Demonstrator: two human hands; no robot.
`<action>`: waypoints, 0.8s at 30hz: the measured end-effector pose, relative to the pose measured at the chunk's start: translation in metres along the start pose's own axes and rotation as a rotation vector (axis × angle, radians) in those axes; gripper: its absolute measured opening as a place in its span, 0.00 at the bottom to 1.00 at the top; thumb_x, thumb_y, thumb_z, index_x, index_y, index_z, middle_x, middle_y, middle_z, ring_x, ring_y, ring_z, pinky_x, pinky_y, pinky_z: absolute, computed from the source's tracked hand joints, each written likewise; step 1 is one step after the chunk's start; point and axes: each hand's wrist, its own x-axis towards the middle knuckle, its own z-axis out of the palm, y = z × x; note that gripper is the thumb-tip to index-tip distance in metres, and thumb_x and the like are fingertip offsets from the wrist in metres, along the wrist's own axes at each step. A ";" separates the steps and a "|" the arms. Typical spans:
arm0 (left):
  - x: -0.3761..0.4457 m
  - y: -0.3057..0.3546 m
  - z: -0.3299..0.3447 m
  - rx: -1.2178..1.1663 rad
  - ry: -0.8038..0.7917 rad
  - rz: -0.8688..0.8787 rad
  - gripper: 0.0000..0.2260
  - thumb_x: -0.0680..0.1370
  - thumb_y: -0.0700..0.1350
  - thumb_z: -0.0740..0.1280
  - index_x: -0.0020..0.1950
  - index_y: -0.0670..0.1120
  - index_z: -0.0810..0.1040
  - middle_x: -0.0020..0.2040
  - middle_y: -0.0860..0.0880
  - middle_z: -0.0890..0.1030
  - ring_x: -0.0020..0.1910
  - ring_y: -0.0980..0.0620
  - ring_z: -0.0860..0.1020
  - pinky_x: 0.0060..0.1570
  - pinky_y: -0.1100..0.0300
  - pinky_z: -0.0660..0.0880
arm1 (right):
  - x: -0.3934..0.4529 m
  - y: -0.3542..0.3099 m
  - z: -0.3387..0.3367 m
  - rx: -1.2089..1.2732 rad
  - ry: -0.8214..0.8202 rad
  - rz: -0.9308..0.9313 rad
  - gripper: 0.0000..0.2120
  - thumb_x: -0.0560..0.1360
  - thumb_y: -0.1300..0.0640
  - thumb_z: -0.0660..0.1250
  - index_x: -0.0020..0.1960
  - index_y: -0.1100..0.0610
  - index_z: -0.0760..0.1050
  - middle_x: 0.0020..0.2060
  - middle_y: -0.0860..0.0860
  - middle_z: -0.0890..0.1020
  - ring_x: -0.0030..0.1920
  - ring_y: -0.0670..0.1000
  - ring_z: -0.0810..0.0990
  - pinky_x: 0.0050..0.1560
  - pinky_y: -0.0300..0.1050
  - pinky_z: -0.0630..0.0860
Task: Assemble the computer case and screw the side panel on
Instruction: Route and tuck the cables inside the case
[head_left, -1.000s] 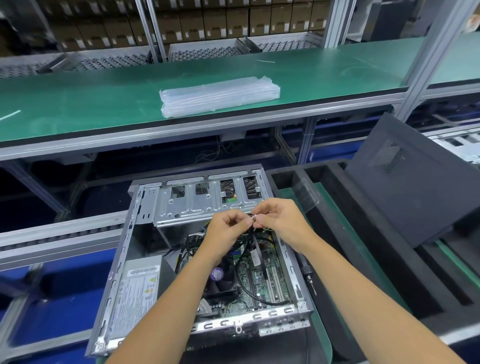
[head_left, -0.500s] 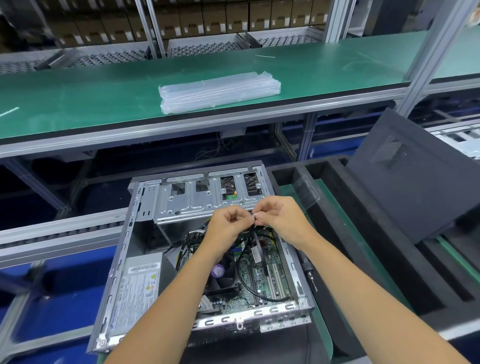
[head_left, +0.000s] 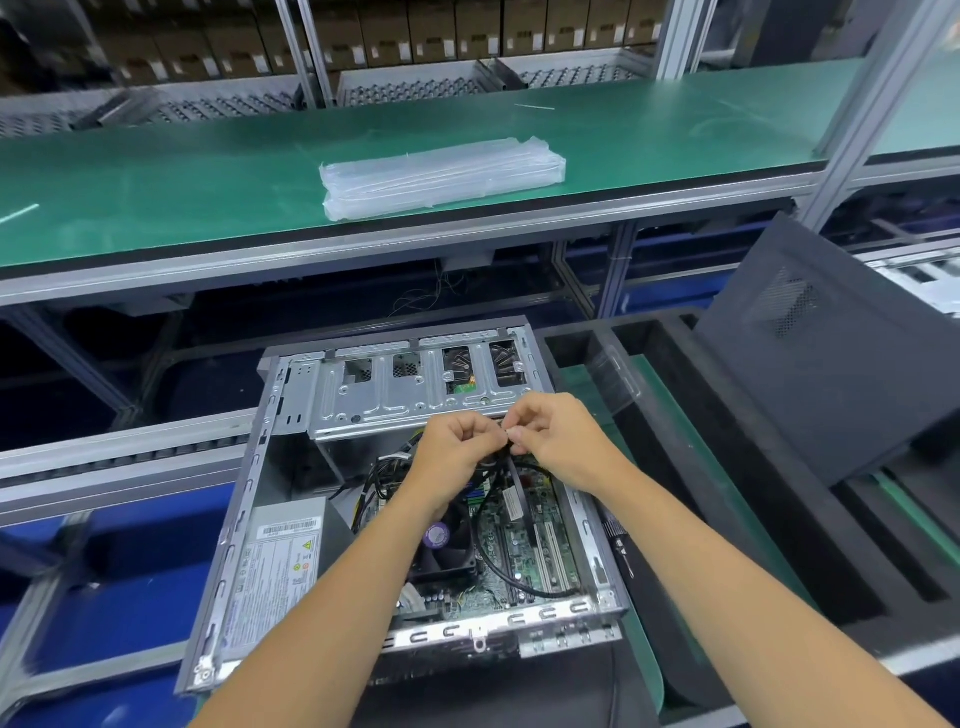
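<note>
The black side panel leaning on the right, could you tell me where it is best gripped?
Probably by the side panel's free upper edge, coming from above, one hand toward each end. It stands tilted with its lower edge in the black foam tray, so only the top is open to a grip.

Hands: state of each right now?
Left hand: curled, pinching the black cable.
Right hand: curled, pinching a small white piece at the same spot.
</note>
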 end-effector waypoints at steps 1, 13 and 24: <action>0.000 0.000 -0.001 -0.008 -0.006 -0.010 0.03 0.72 0.40 0.72 0.39 0.42 0.82 0.34 0.47 0.78 0.35 0.53 0.73 0.39 0.64 0.71 | 0.000 0.000 0.000 -0.006 -0.006 0.004 0.05 0.78 0.66 0.68 0.47 0.57 0.78 0.37 0.53 0.84 0.39 0.47 0.85 0.50 0.48 0.82; -0.003 0.004 -0.002 -0.142 -0.048 -0.062 0.07 0.71 0.35 0.72 0.35 0.46 0.83 0.32 0.49 0.81 0.30 0.58 0.74 0.32 0.68 0.71 | -0.002 -0.005 -0.004 0.094 -0.016 -0.005 0.05 0.77 0.69 0.67 0.47 0.61 0.78 0.36 0.51 0.82 0.35 0.45 0.81 0.46 0.42 0.80; -0.003 0.005 -0.003 -0.176 -0.050 -0.059 0.05 0.72 0.35 0.71 0.37 0.44 0.82 0.32 0.50 0.81 0.31 0.58 0.74 0.35 0.68 0.72 | -0.002 -0.003 -0.004 0.161 0.006 -0.020 0.08 0.75 0.71 0.69 0.45 0.59 0.80 0.37 0.55 0.83 0.36 0.48 0.83 0.47 0.45 0.82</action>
